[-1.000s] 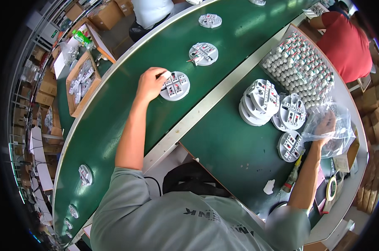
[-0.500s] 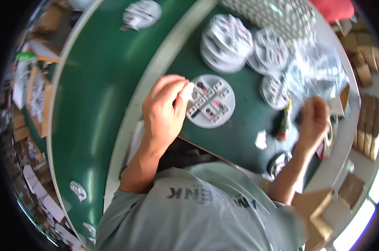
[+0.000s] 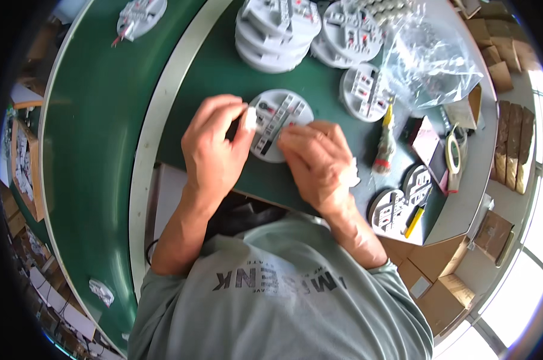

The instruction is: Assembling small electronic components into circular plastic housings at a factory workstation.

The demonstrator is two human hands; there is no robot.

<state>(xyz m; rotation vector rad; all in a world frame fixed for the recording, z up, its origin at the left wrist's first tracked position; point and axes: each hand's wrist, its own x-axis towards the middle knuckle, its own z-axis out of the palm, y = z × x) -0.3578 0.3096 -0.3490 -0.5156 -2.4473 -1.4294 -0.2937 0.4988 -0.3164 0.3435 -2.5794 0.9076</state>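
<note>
A round light-grey plate (image 3: pixel 282 108) with slots and small black and red parts lies on the green bench in front of me. My left hand (image 3: pixel 214 144) is at its left edge, thumb and fingers pinching a small white piece (image 3: pixel 250 118) whose kind I cannot tell. Over the plate's right side is my right hand (image 3: pixel 319 163), its fingers closed together; whatever sits between the fingertips is hidden. A white scrap (image 3: pixel 355 173) on the bench shows beside the right hand, partly covered by it.
Stacked grey plates (image 3: pixel 274 42) stand at the back, with a smaller round plate (image 3: pixel 364 93) nearer. Rightward are a clear plastic bag (image 3: pixel 430 63), a yellow-tipped tool (image 3: pixel 385 141), a tape roll (image 3: pixel 453 153) and a yellow-handled cutter (image 3: pixel 414 222). A green conveyor belt (image 3: pixel 97 156) runs along the left.
My right hand has come from the bench's right side to the plate. The left hand stays by the plate with the white piece. The whole view has shifted.
</note>
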